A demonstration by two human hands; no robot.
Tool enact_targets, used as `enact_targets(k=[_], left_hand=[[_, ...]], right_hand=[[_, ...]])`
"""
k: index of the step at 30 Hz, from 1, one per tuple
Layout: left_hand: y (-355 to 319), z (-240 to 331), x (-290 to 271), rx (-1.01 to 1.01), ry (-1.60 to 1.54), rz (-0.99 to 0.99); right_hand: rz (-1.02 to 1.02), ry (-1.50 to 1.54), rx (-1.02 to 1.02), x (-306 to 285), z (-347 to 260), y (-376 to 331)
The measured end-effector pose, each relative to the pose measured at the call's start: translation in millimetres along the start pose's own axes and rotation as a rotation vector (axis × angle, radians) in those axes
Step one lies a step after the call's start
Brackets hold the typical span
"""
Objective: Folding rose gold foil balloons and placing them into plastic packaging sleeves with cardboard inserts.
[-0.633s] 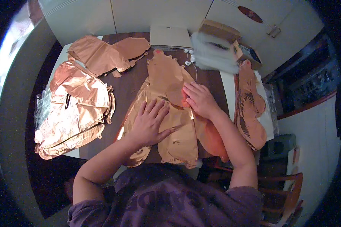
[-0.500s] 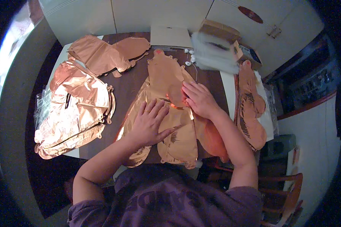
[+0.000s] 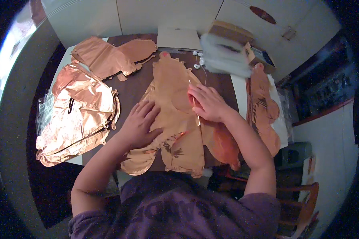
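Note:
A flat, uninflated copper-coloured foil balloon (image 3: 169, 81) lies before me on the dark table, its lobes spread toward my body. My left hand (image 3: 139, 121) rests palm down along its left side, fingers spread and holding nothing. On the opposite side, my right hand (image 3: 207, 102) curls its fingers over the balloon's edge, where a reddish reflective fold shows beside them. The thumb is mostly hidden. Below my right wrist, a darker orange lobe (image 3: 224, 145) reaches toward the table's front edge.
Shiny foil balloons (image 3: 81, 103) lie at the left, with more foil (image 3: 103, 57) behind them. Another folded foil piece (image 3: 263, 111) lies right. At the back are small white pieces (image 3: 199, 59), clear plastic bags (image 3: 223, 55) and a cardboard box (image 3: 231, 31). A wooden chair (image 3: 307, 203) stands lower right.
My left hand has slid left and off the balloon's middle toward its side. My right hand's fingers have curled more over the edge. The foil's lower left part is now spread wider.

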State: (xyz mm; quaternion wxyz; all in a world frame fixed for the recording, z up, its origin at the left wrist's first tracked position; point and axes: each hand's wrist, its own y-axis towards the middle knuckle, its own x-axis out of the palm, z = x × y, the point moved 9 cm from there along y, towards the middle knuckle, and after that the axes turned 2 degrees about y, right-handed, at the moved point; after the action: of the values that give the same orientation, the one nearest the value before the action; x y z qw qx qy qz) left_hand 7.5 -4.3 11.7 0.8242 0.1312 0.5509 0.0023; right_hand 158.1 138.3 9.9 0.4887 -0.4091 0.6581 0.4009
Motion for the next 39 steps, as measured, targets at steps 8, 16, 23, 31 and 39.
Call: enact_targets(k=[8, 16, 23, 31, 39], left_hand=[[-24, -8, -3, 0.026, 0.114, -0.097], [-33, -6, -2, 0.024, 0.156, -0.114], [-32, -8, -6, -0.004, 0.138, -0.136], [44, 51, -12, 0.238, -0.062, 0.008], [47, 40, 35, 0.287, 0.078, -0.045]], right_hand=[[-0.038, -0.005, 0.016, -6, -6, 1], [-0.012, -0.014, 0.037, -4, -1, -3], [-0.060, 0.006, 0.083, -2, -2, 0], [-0.055, -0.052, 0.020, 3, 1, 0], [0.207, 0.055, 0.107, -36, -6, -17]])
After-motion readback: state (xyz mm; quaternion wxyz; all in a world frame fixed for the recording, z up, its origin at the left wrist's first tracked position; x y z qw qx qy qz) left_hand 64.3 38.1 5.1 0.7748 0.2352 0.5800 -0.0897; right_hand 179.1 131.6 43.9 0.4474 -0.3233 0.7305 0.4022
